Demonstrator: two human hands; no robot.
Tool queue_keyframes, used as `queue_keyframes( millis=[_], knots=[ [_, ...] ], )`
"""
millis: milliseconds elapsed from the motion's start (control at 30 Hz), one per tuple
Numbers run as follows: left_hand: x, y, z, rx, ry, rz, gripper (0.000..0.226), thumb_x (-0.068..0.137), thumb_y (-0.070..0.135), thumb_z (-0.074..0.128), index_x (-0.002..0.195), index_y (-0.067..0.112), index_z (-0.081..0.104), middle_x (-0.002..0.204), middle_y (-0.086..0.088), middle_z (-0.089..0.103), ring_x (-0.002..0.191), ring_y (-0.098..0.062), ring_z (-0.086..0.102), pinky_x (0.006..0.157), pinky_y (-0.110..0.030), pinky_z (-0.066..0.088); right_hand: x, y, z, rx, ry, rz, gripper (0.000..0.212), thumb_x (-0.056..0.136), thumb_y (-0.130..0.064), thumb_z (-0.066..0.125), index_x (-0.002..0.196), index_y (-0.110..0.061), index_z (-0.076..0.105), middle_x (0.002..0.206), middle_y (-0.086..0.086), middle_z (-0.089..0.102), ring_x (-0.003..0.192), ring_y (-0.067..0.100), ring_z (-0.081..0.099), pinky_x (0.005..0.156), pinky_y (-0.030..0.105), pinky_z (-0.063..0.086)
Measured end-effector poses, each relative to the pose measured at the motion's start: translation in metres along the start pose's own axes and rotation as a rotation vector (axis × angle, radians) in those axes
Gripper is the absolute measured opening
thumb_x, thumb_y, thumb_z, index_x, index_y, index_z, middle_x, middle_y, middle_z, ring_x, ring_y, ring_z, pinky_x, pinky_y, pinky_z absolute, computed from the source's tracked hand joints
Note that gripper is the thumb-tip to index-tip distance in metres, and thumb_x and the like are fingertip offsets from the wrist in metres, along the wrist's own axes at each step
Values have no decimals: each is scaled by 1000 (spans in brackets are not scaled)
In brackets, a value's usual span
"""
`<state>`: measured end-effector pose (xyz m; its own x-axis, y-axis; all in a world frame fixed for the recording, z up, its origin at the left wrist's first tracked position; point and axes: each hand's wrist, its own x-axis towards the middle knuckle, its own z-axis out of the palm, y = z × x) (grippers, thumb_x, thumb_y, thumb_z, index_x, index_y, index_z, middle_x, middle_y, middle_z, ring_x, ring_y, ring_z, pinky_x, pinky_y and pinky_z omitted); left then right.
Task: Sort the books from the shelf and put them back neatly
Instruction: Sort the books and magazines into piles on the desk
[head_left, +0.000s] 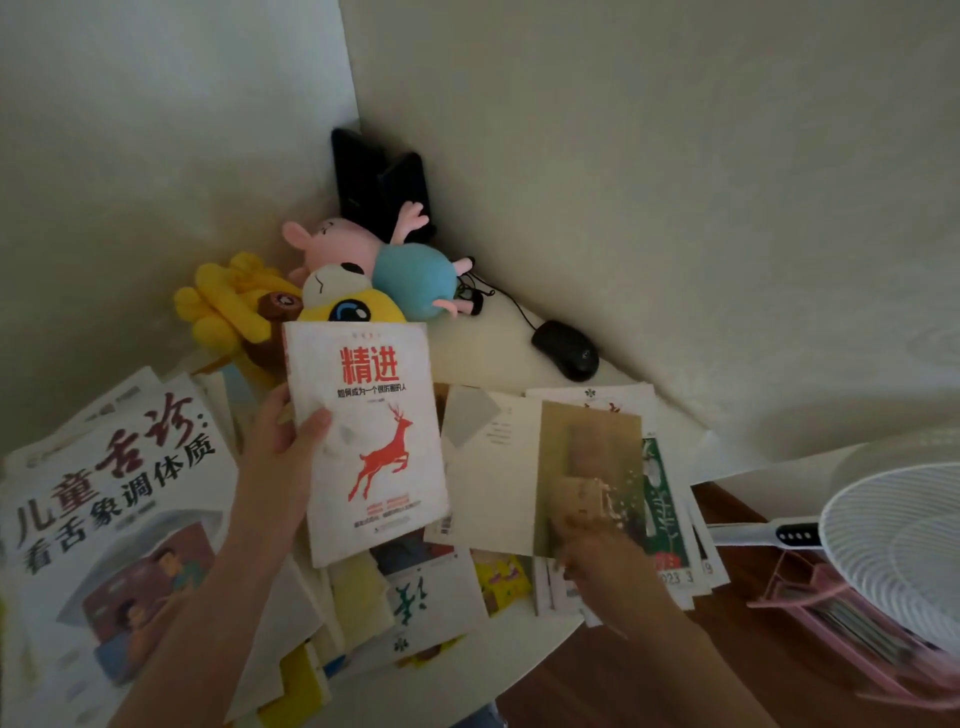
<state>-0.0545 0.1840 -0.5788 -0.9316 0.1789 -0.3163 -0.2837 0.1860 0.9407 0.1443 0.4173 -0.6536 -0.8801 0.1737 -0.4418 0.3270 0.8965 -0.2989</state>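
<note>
The white book (369, 441) with a red deer on its cover carries the red title "精进" and, beneath it in small black print, "如何成为一个很厉害的人". The large book (114, 519) at the left reads "儿童舌诊:看舌象调体质". A green-covered booklet (667, 519) shows "2023" near its bottom edge.

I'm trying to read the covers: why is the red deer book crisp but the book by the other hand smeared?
Head view: the right hand and the gold-covered book at it are smeared by motion blur; the left hand grips the deer book, which reads sharp. Same view: dim light overall, wide-lens bending at the edges.
</note>
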Motion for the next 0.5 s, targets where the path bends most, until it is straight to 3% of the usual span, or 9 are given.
queue_keyframes(
  millis=[100,167,233,333,433,500],
  knots=[
    [1,0,1,-40,-8,-30,33,96,20,52,128,29,53,116,3,67,99,-23,66,83,-45,53,3,9,-1,150,269,108,21,85,-2,64,98,-16,70,98,0,70,69,10,63,65,10,48],
    [3,0,0,-46,0,-40,34,96,19,53,129,27,54,116,1,67,99,-23,66,84,-46,53,12,22,-3,137,364,221,26,86,-12,66,110,-20,62,117,0,61,92,15,65,79,23,51],
    [4,1,-1,-39,10,-26,35,96,19,52,130,25,53,116,0,67,98,-19,66,81,-41,53,25,39,-9,256,307,435,41,88,-26,64,125,-20,49,132,2,46,116,19,50,95,31,41],
    [3,1,0,-40,13,-26,35,96,20,53,130,26,53,114,4,67,97,-16,66,80,-39,53,51,64,-25,426,306,644,70,78,-34,73,135,-19,35,136,9,34,123,25,35,98,39,35],
    [2,2,1,-68,15,-39,35,96,18,52,130,25,54,112,6,67,96,-16,66,77,-37,53,69,66,-41,490,241,721,85,73,-35,79,138,-14,29,129,11,36,120,28,40,97,45,40],
    [2,4,0,-87,14,-40,36,96,16,51,132,23,53,110,7,68,94,-13,67,72,-33,52,71,71,-41,629,249,734,77,71,-29,82,130,-13,35,118,8,46,107,25,51,88,40,48]
  ],
)
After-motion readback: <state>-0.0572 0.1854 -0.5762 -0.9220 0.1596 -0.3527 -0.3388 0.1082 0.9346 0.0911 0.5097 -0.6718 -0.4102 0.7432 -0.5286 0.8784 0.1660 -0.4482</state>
